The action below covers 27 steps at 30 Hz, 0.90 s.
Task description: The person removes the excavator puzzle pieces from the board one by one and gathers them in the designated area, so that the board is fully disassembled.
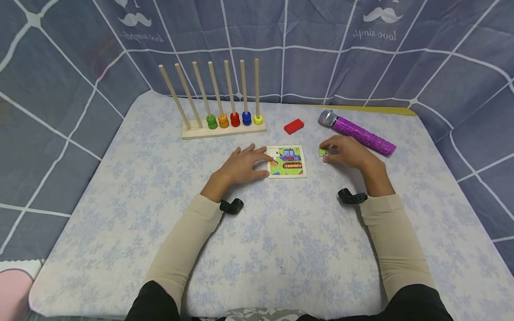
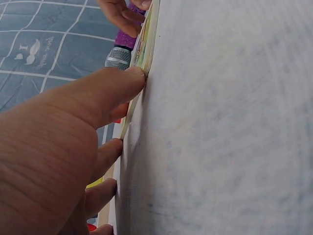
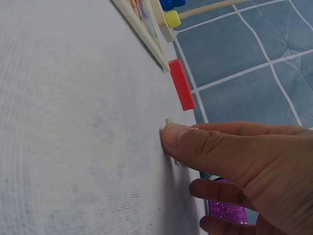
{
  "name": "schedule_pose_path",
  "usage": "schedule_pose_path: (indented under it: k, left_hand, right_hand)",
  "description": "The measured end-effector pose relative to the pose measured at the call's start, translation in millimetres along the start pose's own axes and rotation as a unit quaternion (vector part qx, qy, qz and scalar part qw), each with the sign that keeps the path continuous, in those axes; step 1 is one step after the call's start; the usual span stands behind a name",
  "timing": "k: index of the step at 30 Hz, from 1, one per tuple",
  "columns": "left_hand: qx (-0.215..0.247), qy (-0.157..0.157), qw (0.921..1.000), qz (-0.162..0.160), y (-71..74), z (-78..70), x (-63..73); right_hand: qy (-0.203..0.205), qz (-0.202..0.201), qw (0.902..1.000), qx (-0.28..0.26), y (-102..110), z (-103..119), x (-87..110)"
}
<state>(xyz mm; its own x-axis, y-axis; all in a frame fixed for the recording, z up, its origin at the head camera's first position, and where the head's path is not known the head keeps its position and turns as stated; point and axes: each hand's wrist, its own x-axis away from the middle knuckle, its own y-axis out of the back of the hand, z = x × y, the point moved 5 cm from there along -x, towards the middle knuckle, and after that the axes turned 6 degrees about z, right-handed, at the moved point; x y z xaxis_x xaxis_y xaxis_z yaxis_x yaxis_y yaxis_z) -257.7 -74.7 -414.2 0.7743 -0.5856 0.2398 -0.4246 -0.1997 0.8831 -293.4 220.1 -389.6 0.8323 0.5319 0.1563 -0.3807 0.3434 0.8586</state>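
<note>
A square wooden puzzle board (image 1: 292, 161) with a tractor-like picture lies in the middle of the head view. At its left edge rests my left hand (image 1: 242, 167), the fingers spread; the thumb and index finger touch the board. In the left wrist view the left thumb (image 2: 115, 88) presses against the board's rim. To the right of the board, my right hand (image 1: 348, 154) pinches a small green puzzle piece (image 1: 322, 152) close to the tabletop. Most of that piece is hidden behind the thumb in the right wrist view, where only its edge (image 3: 168, 121) shows.
A wooden peg rack (image 1: 225, 129) with coloured beads stands behind the board. A red block (image 1: 294, 126) lies behind the board, and a purple glittery microphone (image 1: 361, 135) lies beyond my right hand. Patterned cloth (image 1: 257, 26) hangs around the table (image 1: 281, 254).
</note>
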Motion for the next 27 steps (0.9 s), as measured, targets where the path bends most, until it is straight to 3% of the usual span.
schedule_pose_path:
  k: [7,13,20,27]
  left_hand:
    - [-0.008,0.003,0.9999,-0.006,0.7,-0.5,-1.1]
    - [-0.013,0.003,0.9999,-0.01,3.0,-0.3,-1.4]
    - [-0.011,-0.013,0.9998,-0.011,1.6,-1.8,-0.4]
    - [0.001,-0.029,0.9993,-0.025,3.9,-4.0,1.3]
  right_hand:
    - [0.008,-0.004,0.9998,-0.019,0.3,3.0,-1.5]
    - [0.055,0.012,0.9974,-0.045,-5.9,40.5,-20.3]
    - [0.134,0.046,0.9899,0.005,-25.1,83.5,-55.9]
    - [0.114,0.05,0.991,0.05,-39.3,92.5,-73.0]
